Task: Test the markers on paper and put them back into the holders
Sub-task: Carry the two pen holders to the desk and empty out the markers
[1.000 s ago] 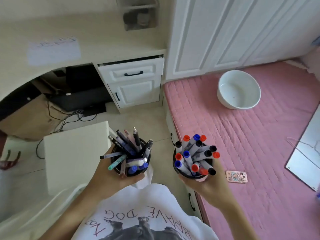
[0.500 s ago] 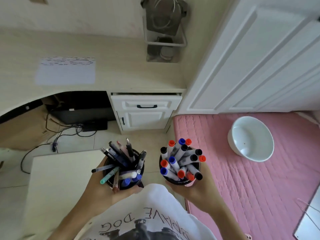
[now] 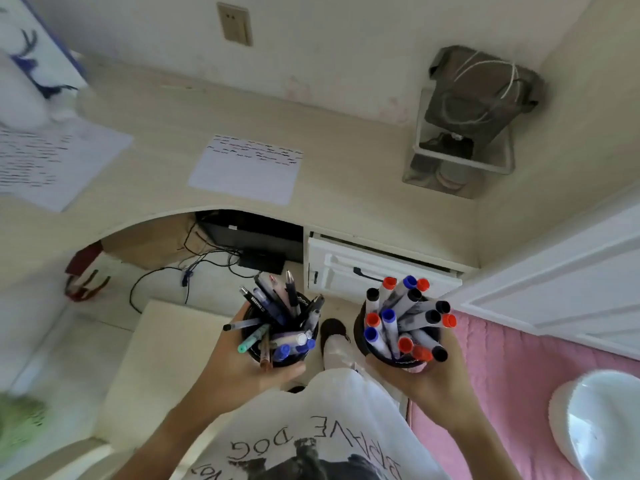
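Two dark pen holders are carried in front of the person's chest, one in each hand, in the head view. Left hand (image 3: 242, 368) wraps its fingers round the left holder (image 3: 277, 351), packed with mixed pens (image 3: 273, 306) and slim markers. Right hand (image 3: 433, 379) cups and grips the right holder (image 3: 398, 358), full of grey-barrelled markers (image 3: 405, 317) with red, blue and black caps. Both holders are up in the air, near each other but not touching, well short of the curved desk (image 3: 346, 188). On that desk lies a lined sheet of paper (image 3: 246, 171) with a few rows of short strokes along its far edge, and a second scribbled sheet (image 3: 52, 161) at the left. Every marker seen sits capped in a holder, so by my reading testing on this sheet has hardly begun or is paused: the holders must be set down, then markers drawn, tried and returned.
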